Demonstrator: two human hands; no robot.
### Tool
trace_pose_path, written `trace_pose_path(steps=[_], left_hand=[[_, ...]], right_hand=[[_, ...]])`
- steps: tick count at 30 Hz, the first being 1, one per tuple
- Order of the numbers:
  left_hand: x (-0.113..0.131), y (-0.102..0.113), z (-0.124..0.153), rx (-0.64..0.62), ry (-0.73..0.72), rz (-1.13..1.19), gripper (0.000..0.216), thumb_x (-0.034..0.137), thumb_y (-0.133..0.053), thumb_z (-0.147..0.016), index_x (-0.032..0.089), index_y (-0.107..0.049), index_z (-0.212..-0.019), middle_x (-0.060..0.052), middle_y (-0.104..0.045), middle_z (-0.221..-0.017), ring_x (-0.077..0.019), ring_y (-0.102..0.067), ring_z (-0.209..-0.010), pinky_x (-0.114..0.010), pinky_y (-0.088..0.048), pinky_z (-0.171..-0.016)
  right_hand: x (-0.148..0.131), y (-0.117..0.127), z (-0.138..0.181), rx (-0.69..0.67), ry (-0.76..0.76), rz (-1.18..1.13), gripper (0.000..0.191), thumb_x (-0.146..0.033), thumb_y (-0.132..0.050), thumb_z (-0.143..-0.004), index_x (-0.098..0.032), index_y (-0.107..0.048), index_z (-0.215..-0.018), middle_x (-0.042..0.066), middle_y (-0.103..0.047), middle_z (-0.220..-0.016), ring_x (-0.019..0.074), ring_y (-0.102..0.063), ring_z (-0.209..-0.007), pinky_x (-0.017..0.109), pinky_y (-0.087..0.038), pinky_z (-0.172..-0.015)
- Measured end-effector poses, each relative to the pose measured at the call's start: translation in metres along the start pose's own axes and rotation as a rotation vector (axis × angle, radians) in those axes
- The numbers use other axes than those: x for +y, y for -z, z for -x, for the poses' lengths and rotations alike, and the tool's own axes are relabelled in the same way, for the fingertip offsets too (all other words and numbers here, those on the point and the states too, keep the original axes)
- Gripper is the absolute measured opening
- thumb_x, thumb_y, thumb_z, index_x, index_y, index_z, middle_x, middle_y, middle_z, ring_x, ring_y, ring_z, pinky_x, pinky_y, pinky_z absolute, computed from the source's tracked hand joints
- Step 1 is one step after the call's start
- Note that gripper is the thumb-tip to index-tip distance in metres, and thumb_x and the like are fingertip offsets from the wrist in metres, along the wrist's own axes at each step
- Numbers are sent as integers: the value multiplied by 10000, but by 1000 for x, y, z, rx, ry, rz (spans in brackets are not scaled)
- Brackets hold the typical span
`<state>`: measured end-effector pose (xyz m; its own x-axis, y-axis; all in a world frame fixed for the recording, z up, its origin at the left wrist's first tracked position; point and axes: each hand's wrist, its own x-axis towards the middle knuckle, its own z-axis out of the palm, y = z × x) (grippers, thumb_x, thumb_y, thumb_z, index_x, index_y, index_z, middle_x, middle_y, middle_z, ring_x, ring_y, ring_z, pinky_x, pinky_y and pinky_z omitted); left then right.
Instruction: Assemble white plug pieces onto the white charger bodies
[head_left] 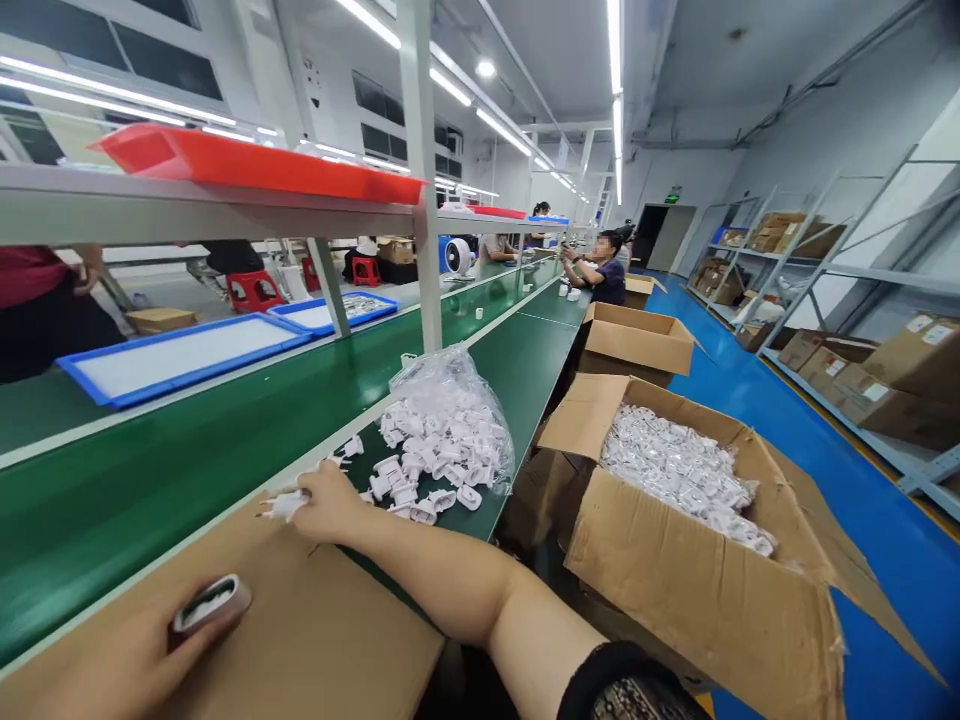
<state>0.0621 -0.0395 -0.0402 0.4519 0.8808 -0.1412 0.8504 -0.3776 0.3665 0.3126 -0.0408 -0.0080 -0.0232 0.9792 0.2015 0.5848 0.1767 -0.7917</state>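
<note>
My right hand [326, 505] reaches across a cardboard sheet [300, 630] and is closed on a white plug part [285, 505] at the sheet's far edge. Just beyond it lies a pile of loose white plug parts [416, 480] spilling from a clear plastic bag [450, 410]. My left hand [112, 665], at the bottom left, grips a small dark oblong tool with a light face [210, 605].
A green conveyor belt [150, 470] runs away to the far end. Open cardboard boxes [675, 560] of white parts stand on my right. Blue trays [180, 355] and a red tray [247, 165] sit on the shelves. Other people work farther along the line. Shelving with boxes lines the right wall.
</note>
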Motion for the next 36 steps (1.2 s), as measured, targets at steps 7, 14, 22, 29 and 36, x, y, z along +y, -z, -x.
trace_pose_path(steps=[7, 14, 22, 29, 36], left_hand=[[44, -14, 23, 362, 16, 526, 638, 684, -628, -794, 216, -692, -1223, -92, -737, -1170, -307, -686, -1045, -396, -549, -918], [38, -25, 26, 385, 21, 688, 538, 576, -670, -836, 217, -694, -1236, -62, -737, -972, -223, -660, -812, -300, -513, -700], [41, -15, 30, 357, 90, 593, 513, 557, -658, -843, 247, -708, -1248, -10, -645, -707, -187, -593, -643, -273, -399, -573], [48, -10, 36, 358, 79, 690, 508, 498, -692, -802, 198, -697, -1213, -30, -682, -822, -189, -591, -692, -277, -420, -599], [44, -13, 36, 373, 78, 713, 516, 548, -719, -795, 221, -716, -1194, -15, -642, -749, -178, -561, -667, -268, -405, -592]], right_hand=[[-6, -13, 12, -9, -307, -723, 180, -256, -737, -764, -160, -744, -916, 24, -745, -857, 130, -645, -650, 241, -535, -645], [-16, -13, 24, -206, -306, -877, 418, -319, -847, -631, -173, -714, -1000, 57, -739, -1076, 167, -697, -873, 243, -580, -687], [-13, -18, 29, -188, -240, -670, 408, -420, -760, -731, -174, -710, -1053, 15, -699, -764, 99, -559, -565, 184, -376, -465], [-16, -13, 24, -101, -172, -813, 417, -361, -805, -640, -191, -683, -1001, 51, -725, -963, 173, -679, -794, 308, -554, -747], [-7, -9, 28, -21, 101, -170, 347, -359, -701, -770, -187, -722, -1071, 54, -718, -953, 160, -602, -747, 318, -518, -751]])
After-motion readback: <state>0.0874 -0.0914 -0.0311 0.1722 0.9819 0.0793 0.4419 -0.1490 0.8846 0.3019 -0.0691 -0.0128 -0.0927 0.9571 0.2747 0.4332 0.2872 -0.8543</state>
